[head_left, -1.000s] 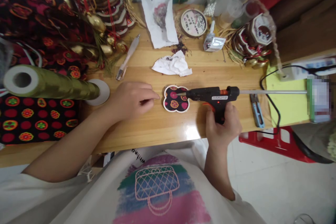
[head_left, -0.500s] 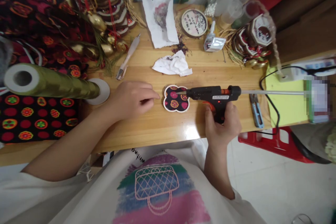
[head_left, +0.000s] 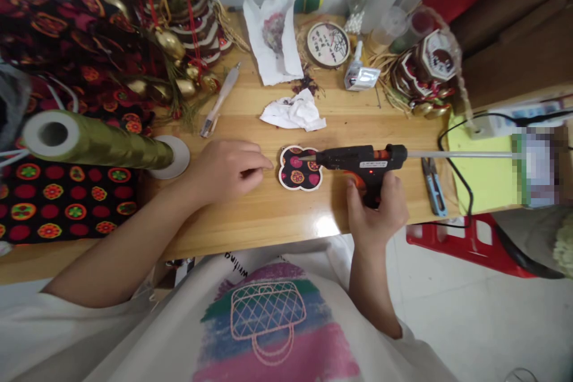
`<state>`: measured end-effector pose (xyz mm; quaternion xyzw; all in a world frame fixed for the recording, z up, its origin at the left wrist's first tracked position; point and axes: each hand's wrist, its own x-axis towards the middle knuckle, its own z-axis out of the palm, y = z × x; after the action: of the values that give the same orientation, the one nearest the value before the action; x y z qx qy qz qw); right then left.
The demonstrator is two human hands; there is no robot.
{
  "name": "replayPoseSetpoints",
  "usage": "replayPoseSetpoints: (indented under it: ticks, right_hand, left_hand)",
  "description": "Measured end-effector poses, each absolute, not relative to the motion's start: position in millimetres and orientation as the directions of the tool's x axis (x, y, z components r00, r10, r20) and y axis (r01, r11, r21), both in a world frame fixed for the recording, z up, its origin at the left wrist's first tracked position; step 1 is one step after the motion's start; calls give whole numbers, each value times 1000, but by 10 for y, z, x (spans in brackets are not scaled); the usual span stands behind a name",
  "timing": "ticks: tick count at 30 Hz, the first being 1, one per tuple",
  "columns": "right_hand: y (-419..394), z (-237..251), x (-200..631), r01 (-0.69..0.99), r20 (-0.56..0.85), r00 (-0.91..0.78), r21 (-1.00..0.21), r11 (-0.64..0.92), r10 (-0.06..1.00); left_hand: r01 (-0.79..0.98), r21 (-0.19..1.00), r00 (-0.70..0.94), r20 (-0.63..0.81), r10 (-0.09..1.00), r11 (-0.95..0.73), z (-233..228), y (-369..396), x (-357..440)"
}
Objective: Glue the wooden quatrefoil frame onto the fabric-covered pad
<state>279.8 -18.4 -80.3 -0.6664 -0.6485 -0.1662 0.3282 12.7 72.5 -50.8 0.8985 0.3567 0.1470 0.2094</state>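
Observation:
My right hand (head_left: 378, 209) grips the handle of a black hot glue gun (head_left: 353, 158), fingers wrapped round it. A small red light glows on its body, and a long glue stick (head_left: 456, 155) extends from its rear. The metal nozzle is over a four-lobed plaque (head_left: 298, 178) with a white rim and black fruit-patterned fabric; whether it touches is unclear. Left of the plaque, my left hand (head_left: 235, 170) rests on the table, holding nothing visible. Its index finger points at the plaque, apart from the thumb; the other fingers are mostly hidden.
Crumpled white paper (head_left: 295, 110), a pen (head_left: 221, 98), a round tin (head_left: 328, 43) and a glue bottle (head_left: 362, 74) lie behind. A green ribbon roll (head_left: 107, 146) stands left on patterned fabric (head_left: 62, 209). Blue snips (head_left: 434, 188) and a black cord (head_left: 465, 185) are at right.
The view has shifted slightly. Both hands, the glue gun and the plaque keep nearly the same places relative to one another.

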Motion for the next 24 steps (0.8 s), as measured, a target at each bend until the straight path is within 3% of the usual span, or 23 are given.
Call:
replayPoseSetpoints:
  ticks: [24]
  right_hand:
    - [-175, -781, 2770, 968, 637, 117, -244, 54, 762]
  left_hand:
    - [613, 480, 691, 59, 721, -627, -486, 724, 138]
